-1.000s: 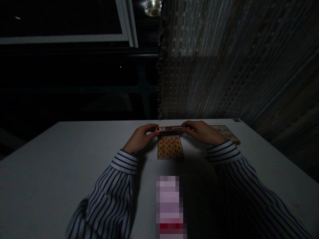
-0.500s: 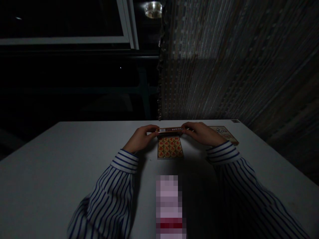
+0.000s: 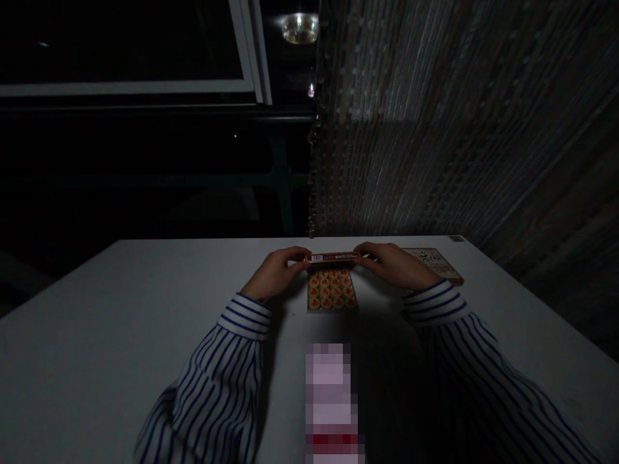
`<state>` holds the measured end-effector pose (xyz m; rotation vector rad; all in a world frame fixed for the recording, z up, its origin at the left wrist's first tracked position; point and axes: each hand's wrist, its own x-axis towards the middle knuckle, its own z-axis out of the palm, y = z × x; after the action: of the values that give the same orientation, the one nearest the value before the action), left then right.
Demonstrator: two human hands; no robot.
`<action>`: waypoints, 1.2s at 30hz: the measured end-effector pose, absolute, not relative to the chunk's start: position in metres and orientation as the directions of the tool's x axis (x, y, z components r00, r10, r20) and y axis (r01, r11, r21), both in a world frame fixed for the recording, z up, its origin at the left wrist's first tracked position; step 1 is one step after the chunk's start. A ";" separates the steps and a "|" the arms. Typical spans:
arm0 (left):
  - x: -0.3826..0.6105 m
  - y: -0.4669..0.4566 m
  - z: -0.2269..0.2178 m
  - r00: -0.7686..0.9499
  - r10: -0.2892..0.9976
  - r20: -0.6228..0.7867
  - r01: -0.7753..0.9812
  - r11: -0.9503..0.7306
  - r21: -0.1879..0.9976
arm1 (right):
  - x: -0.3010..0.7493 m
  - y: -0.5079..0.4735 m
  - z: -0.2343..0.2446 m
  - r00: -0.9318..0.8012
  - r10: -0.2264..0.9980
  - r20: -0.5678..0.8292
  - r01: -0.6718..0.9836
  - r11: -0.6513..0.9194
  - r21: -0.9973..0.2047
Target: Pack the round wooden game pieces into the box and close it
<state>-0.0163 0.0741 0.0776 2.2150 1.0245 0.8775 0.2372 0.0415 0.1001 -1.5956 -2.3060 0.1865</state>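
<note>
Both of my hands grip a thin brown box lid [image 3: 333,257], one at each end. My left hand [image 3: 273,274] pinches its left end between thumb and fingers. At the right end, my right hand [image 3: 394,264] holds it the same way. The lid's narrow side, with a barcode and small print, faces me. Just below and nearer to me, a shallow tray of xiangqi pieces [image 3: 332,293] lies on the table. The round wooden pieces carry red characters and sit in rows. The lid hides part of the far row.
A flat printed box [image 3: 438,265] lies beyond my right wrist on the white table [image 3: 159,303]. A small dark-patterned label [image 3: 456,238] is at the far right corner. Behind the table hangs a strand curtain [image 3: 387,129], beside a dark window [image 3: 120,51]. A pixelated patch covers the near middle.
The lid has come slightly lower and closer to the pieces, covering more of the far row. Both hands keep their hold. The whole view has shifted a little.
</note>
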 end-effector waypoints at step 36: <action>-0.017 0.063 0.081 0.532 0.792 0.299 0.487 -0.576 0.657 | 0.233 0.020 0.090 -0.344 0.911 0.227 0.897 0.390 -0.206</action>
<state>-0.0171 0.0635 0.0807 2.2693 1.0365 0.8040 0.2334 0.0198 0.0900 -1.5817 -2.3500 0.0647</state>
